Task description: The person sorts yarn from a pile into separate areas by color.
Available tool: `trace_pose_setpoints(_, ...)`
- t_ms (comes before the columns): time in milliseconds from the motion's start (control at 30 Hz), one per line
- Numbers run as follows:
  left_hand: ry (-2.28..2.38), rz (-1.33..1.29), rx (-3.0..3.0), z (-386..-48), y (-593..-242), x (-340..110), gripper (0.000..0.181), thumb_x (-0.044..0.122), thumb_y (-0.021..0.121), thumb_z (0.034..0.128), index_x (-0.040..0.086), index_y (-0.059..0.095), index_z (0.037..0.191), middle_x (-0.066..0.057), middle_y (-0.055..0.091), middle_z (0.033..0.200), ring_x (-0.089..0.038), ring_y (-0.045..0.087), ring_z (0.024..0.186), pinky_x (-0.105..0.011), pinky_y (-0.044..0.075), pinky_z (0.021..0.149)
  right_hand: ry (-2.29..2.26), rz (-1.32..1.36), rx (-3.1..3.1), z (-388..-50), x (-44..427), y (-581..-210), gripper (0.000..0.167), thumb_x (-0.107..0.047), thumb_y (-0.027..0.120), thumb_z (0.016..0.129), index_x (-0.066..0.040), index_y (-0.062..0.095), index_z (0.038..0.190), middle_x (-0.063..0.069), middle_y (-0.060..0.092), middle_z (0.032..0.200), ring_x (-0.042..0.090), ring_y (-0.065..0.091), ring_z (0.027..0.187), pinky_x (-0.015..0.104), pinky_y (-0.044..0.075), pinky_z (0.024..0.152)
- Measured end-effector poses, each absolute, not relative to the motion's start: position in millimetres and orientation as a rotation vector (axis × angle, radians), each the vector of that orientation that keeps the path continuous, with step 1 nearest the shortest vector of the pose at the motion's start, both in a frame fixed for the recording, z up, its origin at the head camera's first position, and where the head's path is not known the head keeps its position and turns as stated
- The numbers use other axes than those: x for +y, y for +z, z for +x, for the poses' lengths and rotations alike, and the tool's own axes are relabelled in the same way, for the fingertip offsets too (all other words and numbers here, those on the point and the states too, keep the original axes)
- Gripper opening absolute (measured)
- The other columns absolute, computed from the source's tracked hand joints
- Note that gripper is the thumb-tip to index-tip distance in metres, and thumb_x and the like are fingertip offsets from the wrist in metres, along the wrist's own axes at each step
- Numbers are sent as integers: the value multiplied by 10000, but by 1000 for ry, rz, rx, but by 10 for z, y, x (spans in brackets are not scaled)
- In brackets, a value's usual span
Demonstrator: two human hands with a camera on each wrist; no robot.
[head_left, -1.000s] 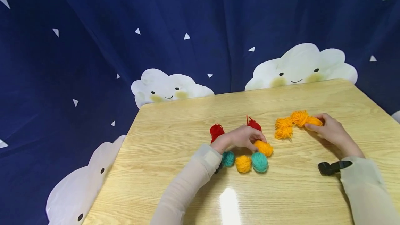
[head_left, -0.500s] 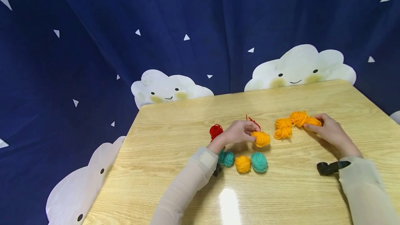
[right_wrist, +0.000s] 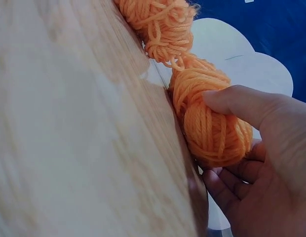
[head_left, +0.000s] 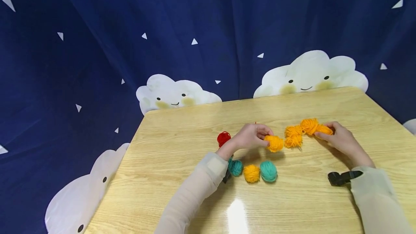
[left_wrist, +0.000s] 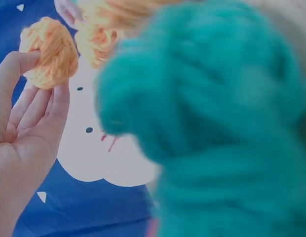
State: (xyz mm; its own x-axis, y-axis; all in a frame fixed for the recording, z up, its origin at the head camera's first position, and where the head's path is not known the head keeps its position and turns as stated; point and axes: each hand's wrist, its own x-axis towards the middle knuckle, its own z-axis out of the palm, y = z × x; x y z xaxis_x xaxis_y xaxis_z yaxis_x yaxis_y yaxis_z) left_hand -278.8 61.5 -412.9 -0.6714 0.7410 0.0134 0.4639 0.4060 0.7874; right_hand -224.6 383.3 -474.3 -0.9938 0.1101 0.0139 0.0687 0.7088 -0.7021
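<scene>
No readable text, labels, brands, numbers or signs.

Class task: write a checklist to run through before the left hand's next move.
1. Left hand pinches an orange ball: ok.
2. Right hand grips the orange bundle: ok.
3. Pinched ball clear of the orange cluster: cannot tell; they look close.
4. Orange yarn all together: not ok; another orange ball sits between teal balls.
5. Red strand free of the left hand: cannot tell; mostly hidden.
</scene>
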Motion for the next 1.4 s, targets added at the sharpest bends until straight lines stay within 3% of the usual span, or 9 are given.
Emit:
trace_pose_setpoints(333, 980, 1146, 2449, -2762, -3929, 931, 247, 86, 744, 849, 74, 686, 1089, -65, 733, 1129, -74, 683, 951, -46, 495, 805, 1171, -133, -2857, -2243, 3844, -4735, 696, -428, 575, 966, 136, 386, 1327, 387, 470, 1268, 452, 498, 1034, 409, 442, 772)
trace_pose_setpoints(1100, 657, 1364, 2503, -2712, -3837, 1596, 228, 186, 745, 870, 109, 690, 1078, -1, 737, 1137, -28, 667, 969, 17, 443, 755, 1222, -150, -2855, -2254, 3865, -4686, 733, -476, 567, 956, 131, 392, 1328, 364, 477, 1285, 459, 492, 1105, 516, 450, 866)
trace_pose_setpoints(1400, 579, 1391, 2544, -2732, -3928, 1736, 236, 230, 736, 880, 115, 688, 1081, 11, 740, 1126, -25, 671, 986, 12, 432, 763, 1230, -138, -2850, -2236, 3866, -4721, 642, -389, 534, 992, 133, 385, 1333, 348, 493, 1275, 415, 529, 1069, 391, 472, 805)
